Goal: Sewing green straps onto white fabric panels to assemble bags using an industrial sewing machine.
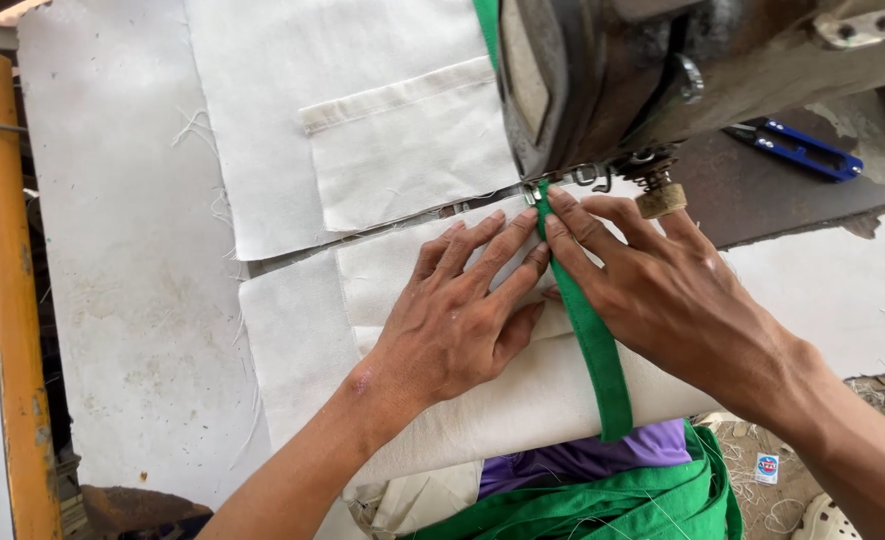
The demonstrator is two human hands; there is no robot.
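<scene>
My left hand (453, 320) lies flat, fingers spread and nearly straight, pressing the folded white cloth panel (403, 280) down; it grips nothing, and its fingertips touch the left edge of the green strap (593, 340). My right hand (663, 285) is also open and flat, its index and middle fingers laid along the strap's right edge, pinning it to the cloth just beside the presser foot (543, 190) of the sewing machine (643, 70). The strap runs from the foot, between my two hands, over the table edge and down into a heap of green webbing (613, 505) in my lap. I judge the seam barely begun: only the strap's top end sits under the foot, and nearly its whole length on the panel looks unstitched, though I cannot make out stitches clearly. Beyond the machine lies another white panel with a patch pocket (408, 150) already attached. Blue thread snips (803, 150) rest on the machine bed, well apart from my hands.
</scene>
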